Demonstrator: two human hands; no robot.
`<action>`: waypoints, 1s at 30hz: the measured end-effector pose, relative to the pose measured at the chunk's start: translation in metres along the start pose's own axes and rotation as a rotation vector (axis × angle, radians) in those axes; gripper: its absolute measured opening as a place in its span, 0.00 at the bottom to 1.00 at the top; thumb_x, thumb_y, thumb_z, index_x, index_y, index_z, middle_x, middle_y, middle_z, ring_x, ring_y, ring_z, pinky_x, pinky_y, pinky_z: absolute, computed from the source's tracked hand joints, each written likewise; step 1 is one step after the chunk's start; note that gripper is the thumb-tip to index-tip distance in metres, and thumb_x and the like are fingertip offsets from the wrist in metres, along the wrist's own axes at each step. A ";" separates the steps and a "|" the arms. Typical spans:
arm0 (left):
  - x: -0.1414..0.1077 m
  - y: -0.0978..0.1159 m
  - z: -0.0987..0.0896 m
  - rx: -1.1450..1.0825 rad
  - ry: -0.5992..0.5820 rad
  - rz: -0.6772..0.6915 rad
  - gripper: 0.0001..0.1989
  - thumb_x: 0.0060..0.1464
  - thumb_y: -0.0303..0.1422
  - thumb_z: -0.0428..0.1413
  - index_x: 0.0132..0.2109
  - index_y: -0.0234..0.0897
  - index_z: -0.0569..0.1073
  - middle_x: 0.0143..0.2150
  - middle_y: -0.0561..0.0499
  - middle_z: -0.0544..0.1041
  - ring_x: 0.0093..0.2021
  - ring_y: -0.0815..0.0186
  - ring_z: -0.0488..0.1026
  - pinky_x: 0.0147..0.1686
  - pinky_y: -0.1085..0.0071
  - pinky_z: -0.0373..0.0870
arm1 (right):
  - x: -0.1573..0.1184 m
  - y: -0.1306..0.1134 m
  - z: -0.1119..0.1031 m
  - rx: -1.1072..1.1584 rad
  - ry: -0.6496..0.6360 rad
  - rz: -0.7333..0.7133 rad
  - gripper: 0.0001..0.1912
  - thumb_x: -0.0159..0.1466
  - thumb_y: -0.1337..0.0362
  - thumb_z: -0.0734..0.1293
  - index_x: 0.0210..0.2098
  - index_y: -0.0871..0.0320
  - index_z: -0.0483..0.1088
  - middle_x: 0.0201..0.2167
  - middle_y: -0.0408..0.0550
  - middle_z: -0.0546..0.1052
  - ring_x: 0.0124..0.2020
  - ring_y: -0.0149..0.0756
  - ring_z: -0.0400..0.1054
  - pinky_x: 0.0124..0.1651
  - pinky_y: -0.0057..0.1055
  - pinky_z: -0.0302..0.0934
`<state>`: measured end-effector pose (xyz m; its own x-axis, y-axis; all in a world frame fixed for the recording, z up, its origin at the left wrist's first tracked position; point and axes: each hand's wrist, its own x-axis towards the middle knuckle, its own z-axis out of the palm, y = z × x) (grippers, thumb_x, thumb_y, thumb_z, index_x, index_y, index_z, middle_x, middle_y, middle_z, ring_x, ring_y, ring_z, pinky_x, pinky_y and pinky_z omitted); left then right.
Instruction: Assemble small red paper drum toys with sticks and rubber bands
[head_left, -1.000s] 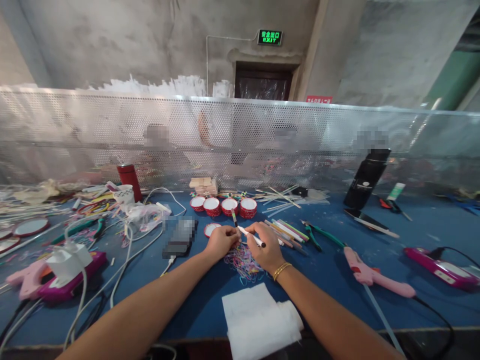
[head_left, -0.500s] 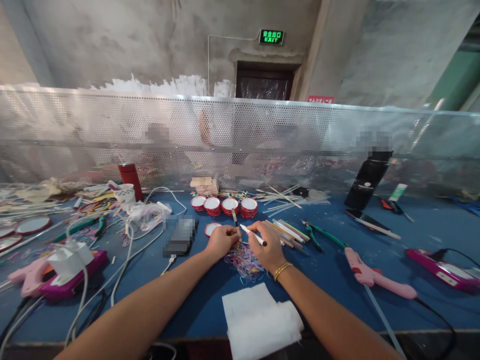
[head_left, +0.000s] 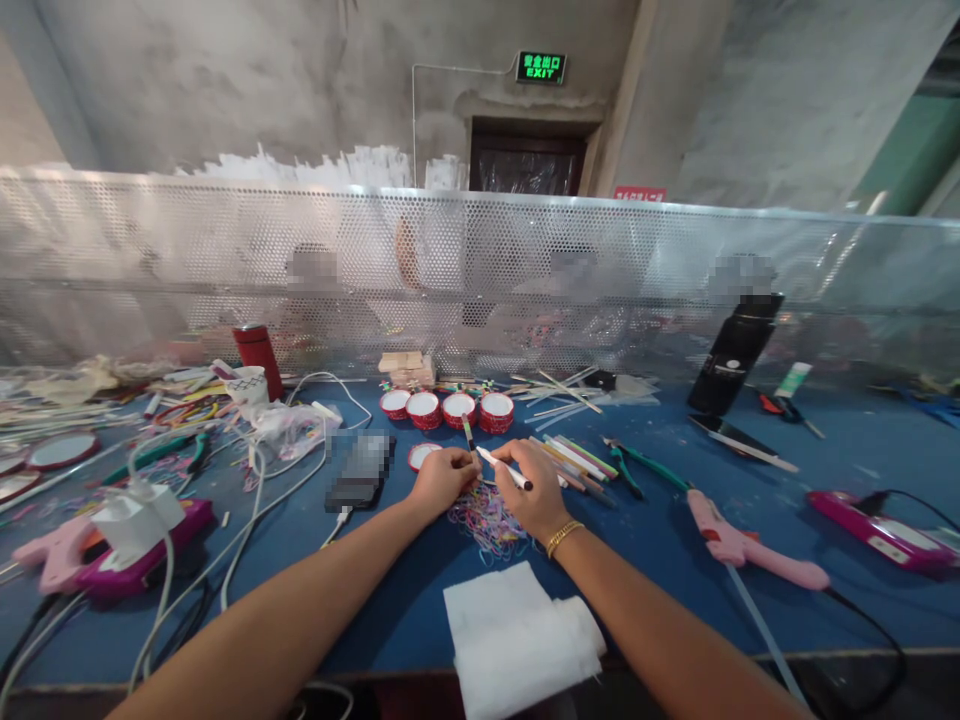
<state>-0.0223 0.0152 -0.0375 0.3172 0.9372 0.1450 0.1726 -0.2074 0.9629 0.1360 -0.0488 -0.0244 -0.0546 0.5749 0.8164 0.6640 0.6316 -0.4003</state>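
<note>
The left hand (head_left: 448, 478) pinches a short stick (head_left: 468, 430), its length pointing away. The right hand (head_left: 536, 488) pinches a pen (head_left: 517, 478), slanting leftward, its far end just beside the stick.

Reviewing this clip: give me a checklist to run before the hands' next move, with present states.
1. White pen gripped by the right hand: ok.
2. Green-and-dark stick held by the left hand: ok, upper part sticks out.
3. Pen touching the stick: cannot tell, too small here.
4. Hands clear of the tangled strands: not ok, the pile lies right by both.
5. Right-side pink glue gun clear of the hands: ok, lies apart.
</note>
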 end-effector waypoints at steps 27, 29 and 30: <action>0.001 -0.002 -0.002 0.000 -0.009 0.031 0.13 0.42 0.41 0.61 0.26 0.34 0.72 0.19 0.54 0.72 0.21 0.70 0.67 0.23 0.74 0.60 | -0.002 0.001 0.001 0.008 -0.051 0.003 0.06 0.63 0.65 0.60 0.33 0.56 0.68 0.30 0.48 0.72 0.35 0.40 0.65 0.41 0.37 0.58; 0.001 -0.001 -0.001 0.006 -0.011 0.036 0.12 0.43 0.39 0.61 0.27 0.34 0.73 0.19 0.55 0.71 0.20 0.70 0.65 0.22 0.74 0.59 | -0.001 0.001 0.002 0.003 -0.050 0.002 0.06 0.63 0.65 0.60 0.33 0.56 0.68 0.30 0.47 0.72 0.35 0.40 0.65 0.41 0.36 0.58; 0.001 -0.001 -0.001 0.006 -0.010 0.036 0.12 0.43 0.39 0.61 0.26 0.34 0.73 0.19 0.55 0.71 0.19 0.71 0.65 0.22 0.74 0.59 | -0.001 0.001 0.002 -0.003 -0.046 0.003 0.06 0.63 0.65 0.60 0.33 0.56 0.68 0.30 0.47 0.72 0.35 0.40 0.65 0.41 0.36 0.58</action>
<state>-0.0235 0.0163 -0.0379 0.3327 0.9263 0.1770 0.1669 -0.2426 0.9557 0.1354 -0.0480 -0.0264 -0.0869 0.6003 0.7950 0.6662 0.6284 -0.4016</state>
